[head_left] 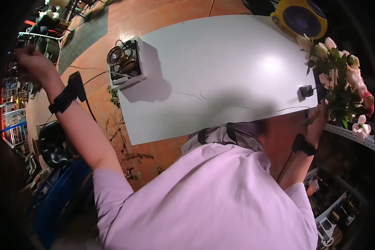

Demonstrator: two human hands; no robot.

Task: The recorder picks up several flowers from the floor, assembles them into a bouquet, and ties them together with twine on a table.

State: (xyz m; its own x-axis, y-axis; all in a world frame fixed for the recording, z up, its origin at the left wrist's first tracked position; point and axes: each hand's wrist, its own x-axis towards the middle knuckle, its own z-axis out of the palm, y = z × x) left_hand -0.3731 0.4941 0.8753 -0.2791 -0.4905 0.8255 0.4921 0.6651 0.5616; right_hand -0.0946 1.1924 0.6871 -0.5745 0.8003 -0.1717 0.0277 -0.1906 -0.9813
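Observation:
My right hand (318, 114) is at the table's right end, closed around the lower stems of a bouquet of flowers (341, 83). Pink, white and cream blooms with green leaves spread above and to the right of that hand; short stem ends show just below it. Far out to the left, my left hand (34, 66) is raised off the table, in shadow near the picture's rim. Its fingers are too dark and blurred to read, and nothing can be made out in them. Black straps with small devices sit on both my forearms.
A white table (204, 54) stands before me. On its left end is a white box (141, 62) of metal lamp-like parts and cables. A small black cube (306, 91) sits at the right end, near a yellow round device (301, 18). A black seat (56, 143) stands left.

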